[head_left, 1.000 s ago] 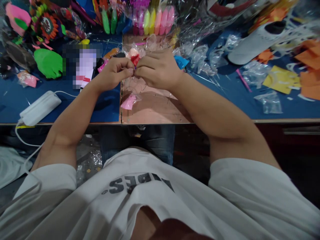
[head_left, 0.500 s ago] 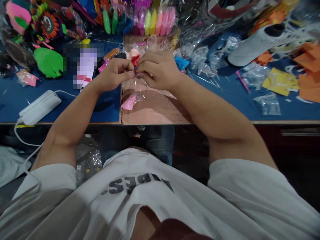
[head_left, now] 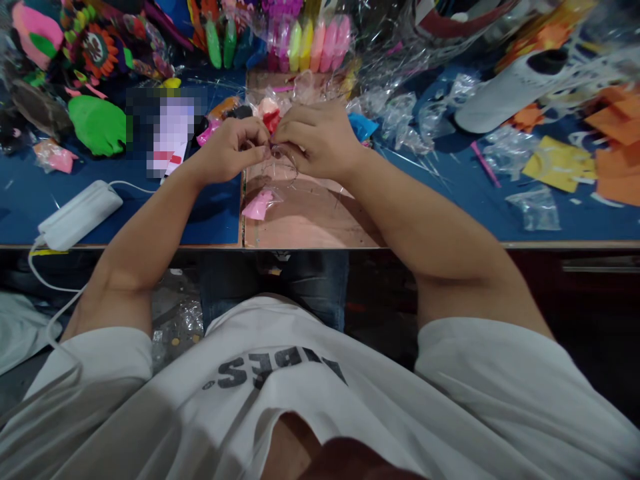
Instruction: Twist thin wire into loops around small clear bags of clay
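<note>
Above the bare wooden part of the table, my left hand (head_left: 231, 152) and my right hand (head_left: 318, 141) meet with fingertips pinched close together. A thin dark strand (head_left: 281, 186), like wire or cord, hangs in a loop under the fingers. Its upper ends and whatever sits in the pinch are too small and covered to make out. Just below lies a pink piece in clear wrap (head_left: 258, 205). Behind the fingertips rests a red piece (head_left: 271, 121), partly covered by my right hand.
Bagged coloured clay-like sticks (head_left: 305, 47) line the back. At left are a green clay-like lump (head_left: 97, 125) and a white power bank (head_left: 80, 215) with a cable. To the right lie clear bags (head_left: 535, 209), a white shoe-like form (head_left: 505, 93) and orange and yellow sheets (head_left: 563, 163).
Both hands stay nearly in place, with small finger movements. The hanging loop has shifted slightly to the right.
</note>
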`<state>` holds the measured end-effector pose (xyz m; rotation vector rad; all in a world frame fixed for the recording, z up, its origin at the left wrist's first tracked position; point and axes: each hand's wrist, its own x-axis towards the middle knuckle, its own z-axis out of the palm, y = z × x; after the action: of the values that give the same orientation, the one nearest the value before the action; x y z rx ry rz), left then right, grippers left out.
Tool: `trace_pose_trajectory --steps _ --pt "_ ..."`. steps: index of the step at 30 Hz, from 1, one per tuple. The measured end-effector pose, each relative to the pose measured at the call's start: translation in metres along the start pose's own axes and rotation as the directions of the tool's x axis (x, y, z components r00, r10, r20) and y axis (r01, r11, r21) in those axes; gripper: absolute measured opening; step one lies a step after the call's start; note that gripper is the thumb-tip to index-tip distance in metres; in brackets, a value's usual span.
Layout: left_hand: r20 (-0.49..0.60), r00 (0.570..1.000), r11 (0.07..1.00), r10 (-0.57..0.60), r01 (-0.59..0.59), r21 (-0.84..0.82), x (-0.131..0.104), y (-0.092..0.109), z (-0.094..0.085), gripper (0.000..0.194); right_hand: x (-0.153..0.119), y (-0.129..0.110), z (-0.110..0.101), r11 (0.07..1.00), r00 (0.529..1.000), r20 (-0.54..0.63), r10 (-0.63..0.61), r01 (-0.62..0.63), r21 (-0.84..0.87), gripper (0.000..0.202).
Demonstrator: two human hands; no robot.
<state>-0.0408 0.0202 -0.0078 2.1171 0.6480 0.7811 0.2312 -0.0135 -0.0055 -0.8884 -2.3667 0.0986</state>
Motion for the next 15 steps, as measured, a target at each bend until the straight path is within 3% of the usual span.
trace_pose_trajectory --steps 5,10,12,15 --pt "-0.066 0.997 0.999 0.043 -0.042 0.022 0.000 0.001 0.006 0.039 0.003 -0.001 -0.001 1.000 1.000 0.009 0.022 -0.023 0.013 0.058" --pt "-0.208 0.977 0.992 0.045 -0.018 0.127 0.001 0.002 0.015 0.029 0.004 -0.008 -0.011 1.000 0.997 0.073 0.029 -0.029 0.000 0.034" --pt "-0.236 0.970 0.989 0.055 -0.019 0.150 0.002 0.002 0.016 0.025 0.003 -0.009 -0.011 0.997 0.995 0.073 0.064 -0.068 0.045 0.025" --pt "-0.239 0.971 0.982 0.027 0.020 0.190 0.003 0.004 0.016 0.022 0.004 -0.005 -0.006 0.976 0.989 0.060 0.135 -0.143 0.161 0.028"
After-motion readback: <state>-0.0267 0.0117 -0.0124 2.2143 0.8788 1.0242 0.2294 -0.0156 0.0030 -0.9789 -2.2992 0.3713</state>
